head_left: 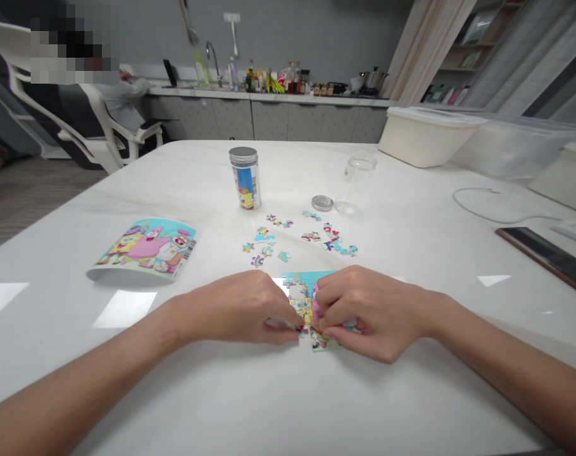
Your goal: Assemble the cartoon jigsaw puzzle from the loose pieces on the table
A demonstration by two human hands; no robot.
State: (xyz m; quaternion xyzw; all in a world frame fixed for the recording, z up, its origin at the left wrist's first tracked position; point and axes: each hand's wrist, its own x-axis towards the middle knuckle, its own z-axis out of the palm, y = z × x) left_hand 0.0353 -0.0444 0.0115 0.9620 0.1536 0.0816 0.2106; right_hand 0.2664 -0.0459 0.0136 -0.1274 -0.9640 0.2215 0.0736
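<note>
A partly joined cartoon jigsaw puzzle lies flat on the white table, with a gap in its upper left part. At its lower left edge, my left hand pinches a small puzzle piece between thumb and fingertips. My right hand rests on the puzzle's right side, fingers curled and pressed to it, hiding much of the picture. Beyond the hands lie several loose puzzle pieces, with more pieces to the right. A curled picture sheet with similar cartoon figures lies at left.
A lidded picture jar stands past the pieces, near a loose metal lid and a clear jar. On the right are a phone, a cable and plastic bins. A person sits beyond the table.
</note>
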